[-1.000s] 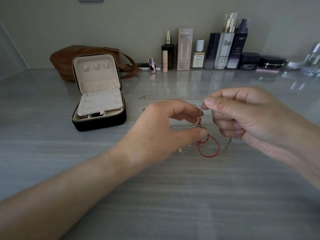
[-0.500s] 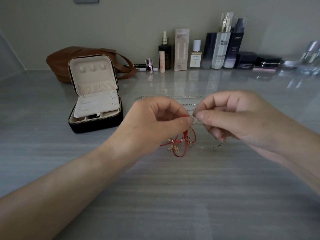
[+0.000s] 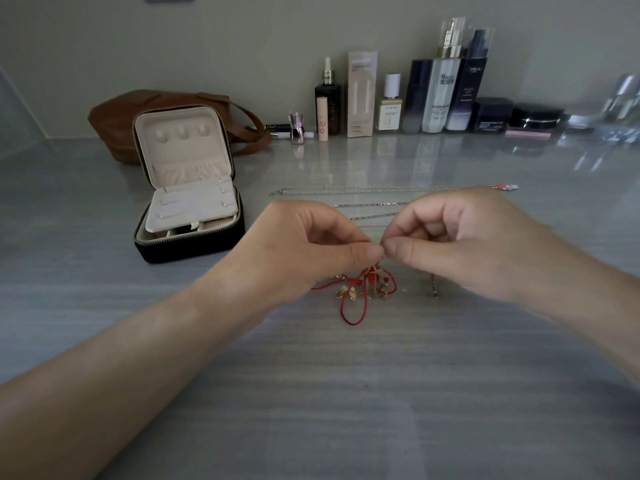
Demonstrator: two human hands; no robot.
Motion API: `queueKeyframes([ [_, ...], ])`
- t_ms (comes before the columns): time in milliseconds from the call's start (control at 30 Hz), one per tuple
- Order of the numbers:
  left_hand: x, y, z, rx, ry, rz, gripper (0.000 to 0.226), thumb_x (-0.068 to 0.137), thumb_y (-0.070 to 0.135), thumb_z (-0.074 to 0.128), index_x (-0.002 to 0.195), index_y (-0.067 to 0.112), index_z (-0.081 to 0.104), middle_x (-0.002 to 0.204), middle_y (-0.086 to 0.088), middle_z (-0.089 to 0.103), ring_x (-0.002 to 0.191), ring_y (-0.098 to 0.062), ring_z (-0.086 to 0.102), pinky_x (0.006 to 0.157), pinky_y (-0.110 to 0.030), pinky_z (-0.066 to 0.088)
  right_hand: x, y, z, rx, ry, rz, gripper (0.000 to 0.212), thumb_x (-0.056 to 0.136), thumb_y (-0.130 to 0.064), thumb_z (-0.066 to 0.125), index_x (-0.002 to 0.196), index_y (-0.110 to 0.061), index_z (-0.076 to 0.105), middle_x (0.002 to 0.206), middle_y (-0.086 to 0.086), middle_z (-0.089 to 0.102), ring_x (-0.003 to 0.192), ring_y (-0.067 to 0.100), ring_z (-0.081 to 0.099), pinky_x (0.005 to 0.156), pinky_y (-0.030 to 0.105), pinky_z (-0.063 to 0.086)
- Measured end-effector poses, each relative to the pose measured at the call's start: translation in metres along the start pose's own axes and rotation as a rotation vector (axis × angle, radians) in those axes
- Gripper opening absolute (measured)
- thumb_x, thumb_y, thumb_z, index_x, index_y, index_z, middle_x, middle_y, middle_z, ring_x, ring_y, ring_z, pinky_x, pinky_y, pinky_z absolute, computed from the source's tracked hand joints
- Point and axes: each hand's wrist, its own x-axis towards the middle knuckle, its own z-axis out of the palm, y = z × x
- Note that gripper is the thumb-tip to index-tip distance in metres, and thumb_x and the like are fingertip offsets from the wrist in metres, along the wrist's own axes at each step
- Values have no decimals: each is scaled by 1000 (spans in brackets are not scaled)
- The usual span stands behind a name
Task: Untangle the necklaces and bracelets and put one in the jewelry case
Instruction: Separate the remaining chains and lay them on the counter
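Half a second ago there was a little gap between the two thumbs. Now the thumb tips touch. The left hand (image 3: 304,251) and the right hand (image 3: 460,244) have come together above the desk (image 3: 311,393). The fingers of both hands are curled in and pinch the top of the tangle (image 3: 372,275). Which strand each hand holds is too small to tell.

The tangle hangs down from the pinch to the desk, much as it did half a second ago. One second ago it sat more to the right, under the right hand. A loop of red cord (image 3: 351,315) lies on the desk and points toward the person. Small gold charms (image 3: 346,292) sit on the left of the tangle. A short bit of thin chain (image 3: 434,289) shows under the right hand.

Behind the hands, two silver chains are laid out straight on the desk. The long chain (image 3: 363,189) is farther back, and the short chain (image 3: 374,204) is nearer. The hands hide part of both.

The jewelry case (image 3: 187,249) stands open to the left, well apart from the hands, with its lid up. A brown bag (image 3: 114,123) lies behind it. A row of bottles (image 3: 443,84) and jars stands along the wall at the back.
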Motion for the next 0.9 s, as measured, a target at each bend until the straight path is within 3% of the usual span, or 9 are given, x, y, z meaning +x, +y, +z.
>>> queueKeyframes([
  [133,1,0,-5,33,-33,-60,17,58,38,68,65,24,74,65,6,70,60,-4,57,55,-14,44,-1,1,-5,18,-1,3,8,71,-30,70,74,-22,72,47,0,42,48,10,37,46,17,31],
  [267,3,0,-8,-34,-53,-129,13,76,26,66,68,19,75,68,4,70,62,-6,55,56,-21,39,-2,-2,-10,-34,46,-25,19,63,-44,71,81,-39,70,58,17,51,52,14,41,51,20,34],
  [400,3,0,-10,-77,-35,-127,14,76,26,65,67,20,73,70,2,69,63,-7,55,57,-23,39,-4,-5,-11,-1,96,-30,12,71,-38,68,82,-36,70,66,25,56,53,17,43,52,20,37],
  [467,3,0,-11,-80,-23,-115,15,70,32,65,69,19,73,74,-1,69,64,-9,55,57,-23,39,-4,-5,-12,20,113,-14,10,72,-37,67,81,-35,70,58,22,53,49,17,40,50,20,38],
  [567,4,-1,-12,-45,8,-83,17,80,27,64,67,23,73,69,4,67,61,-6,54,57,-22,39,-5,-7,-11,43,128,-5,12,69,-41,68,79,-34,71,41,4,42,44,16,36,52,26,34],
  [667,4,-3,-11,13,44,-43,17,84,25,62,71,21,72,70,3,67,63,-5,54,57,-19,42,-4,-7,-12,43,165,-15,16,66,-43,70,76,-31,71,39,-2,39,44,18,34,54,26,34],
  [800,4,-2,-11,19,50,-16,17,85,21,61,70,22,68,69,3,68,63,-5,55,53,-14,42,-3,-6,-16,117,265,-5,8,71,-26,73,66,-22,69,38,-8,40,38,5,37,54,30,44],
  [900,4,-2,-10,34,53,-12,19,85,21,61,67,25,68,63,10,66,62,-2,56,54,-15,43,-1,-5,-13,130,303,1,11,66,-26,57,61,-24,66,45,-4,51,43,5,46,66,45,52],
])
